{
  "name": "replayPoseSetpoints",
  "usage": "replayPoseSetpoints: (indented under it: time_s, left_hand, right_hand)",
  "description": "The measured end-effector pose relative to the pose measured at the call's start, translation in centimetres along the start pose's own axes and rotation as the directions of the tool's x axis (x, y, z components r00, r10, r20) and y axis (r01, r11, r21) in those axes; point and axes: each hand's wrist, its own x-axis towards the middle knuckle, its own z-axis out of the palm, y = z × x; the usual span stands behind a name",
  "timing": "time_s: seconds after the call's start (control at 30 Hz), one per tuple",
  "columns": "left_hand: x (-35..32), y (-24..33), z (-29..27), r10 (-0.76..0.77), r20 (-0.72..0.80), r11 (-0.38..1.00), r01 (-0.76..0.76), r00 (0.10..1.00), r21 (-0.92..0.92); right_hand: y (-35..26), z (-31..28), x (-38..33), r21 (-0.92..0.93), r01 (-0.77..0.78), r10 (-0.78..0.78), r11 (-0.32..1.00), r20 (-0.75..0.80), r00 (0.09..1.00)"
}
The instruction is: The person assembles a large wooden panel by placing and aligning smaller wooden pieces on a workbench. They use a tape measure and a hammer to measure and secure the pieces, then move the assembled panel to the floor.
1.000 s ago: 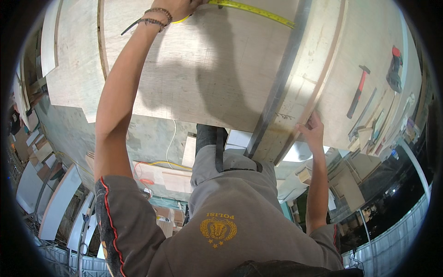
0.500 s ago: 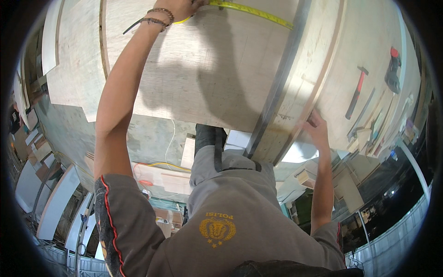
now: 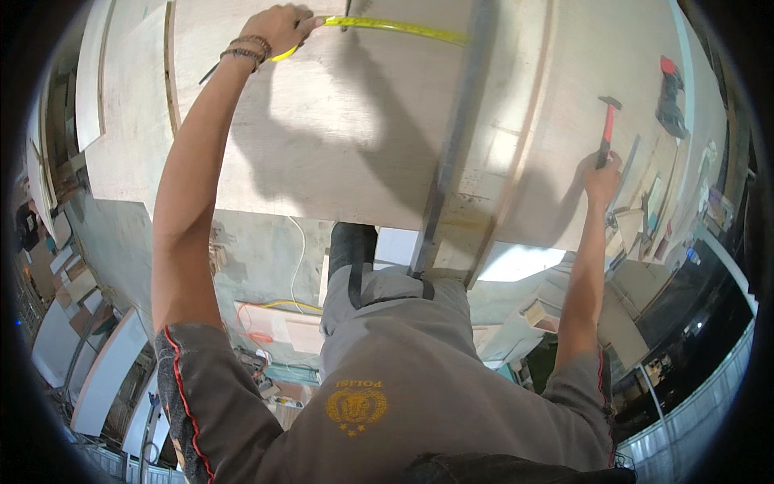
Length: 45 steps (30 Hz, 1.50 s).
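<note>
My left hand (image 3: 278, 31) is closed on a tape measure, most of its body hidden under the palm. The yellow tape blade (image 3: 395, 27) runs rightward from it across a pale plywood sheet (image 3: 322, 177) to a long dark metal straightedge (image 3: 451, 149). Over on the right, my right hand (image 3: 603, 181) has its fingers round the black lower handle of a hammer (image 3: 607, 133). The hammer lies on the board with its head pointing away from me.
A wooden beam (image 3: 493, 153) runs beside the straightedge. Right of the hammer lie a red-and-black tool (image 3: 670, 101) and several narrow strips and offcuts (image 3: 629, 226). A white cord (image 3: 300, 258) trails on the floor below the plywood's near edge.
My right hand has left the beam's edge and moved right and forward onto the hammer handle. My left hand stays on the tape measure; the whole view has shifted slightly.
</note>
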Motion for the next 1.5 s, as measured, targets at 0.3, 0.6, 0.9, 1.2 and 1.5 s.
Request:
replayPoseSetpoints:
  time_s: [0.3,0.6,0.9,1.2,1.5]
  left_hand:
    - [-0.3,0.9,-0.4,-0.041,-0.045,0.999,0.042,0.998,0.022]
    - [-0.9,1.8,-0.6,-0.028,-0.049,0.999,0.03,0.998,0.033]
    - [-0.6,1.1,0.4,-0.008,-0.143,0.998,0.016,0.99,0.054]
    - [-1.1,1.7,0.5,-0.043,-0.168,0.998,0.05,0.985,0.037]
    - [-1.0,1.8,0.5,-0.021,-0.144,0.999,0.026,0.989,0.034]
  right_hand:
    - [3.7,-0.1,-2.0,0.629,-0.121,0.068,0.768,0.107,0.992]
    - [-1.0,-7.3,-23.9,0.793,-0.566,-0.093,0.226,0.596,0.797]
    - [-0.4,-9.5,-32.3,0.463,-0.877,-0.232,-0.132,0.845,0.481]
    - [-1.4,-10.1,-31.9,0.597,-0.796,-0.123,0.098,0.801,0.586]
    - [-2.1,-10.4,-32.3,0.829,-0.057,-0.251,0.557,0.233,0.939]
